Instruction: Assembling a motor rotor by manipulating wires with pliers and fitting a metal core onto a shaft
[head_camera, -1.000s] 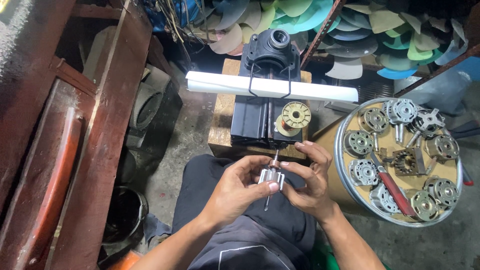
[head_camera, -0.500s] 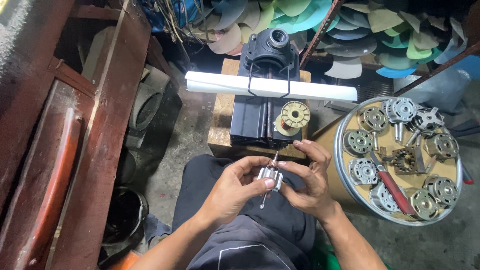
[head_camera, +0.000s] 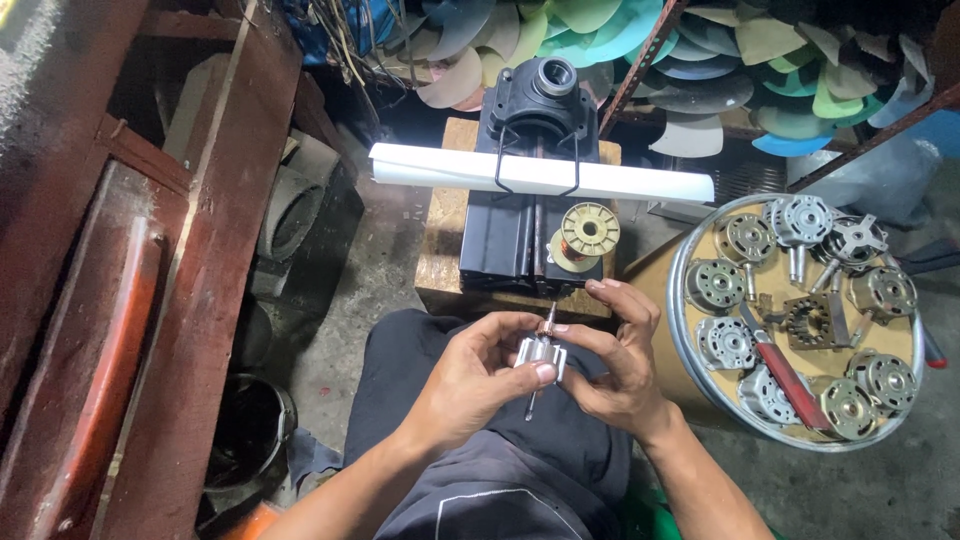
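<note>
Both my hands hold a small metal motor rotor (head_camera: 538, 356) on a thin shaft over my lap. My left hand (head_camera: 470, 380) grips its silver core from the left, thumb on top. From the right, my right hand (head_camera: 615, 365) cups the core, its fingertips at the copper-coloured upper end. The shaft points down and slightly left below the core. Just beyond my hands a black winding machine (head_camera: 535, 190) stands on a wooden block (head_camera: 440, 260), with a spool of copper wire (head_camera: 585, 235) on its right side.
A white tube light (head_camera: 540, 172) lies across the machine. To the right, a round metal tray (head_camera: 690, 350) carries several motor housings and a red-handled tool (head_camera: 785, 372). Stacked fan blades (head_camera: 620, 40) fill the back. A dark red wooden frame (head_camera: 180, 300) runs along the left.
The rotor has tilted a little in my fingers, and my hands stay in the same place over my lap.
</note>
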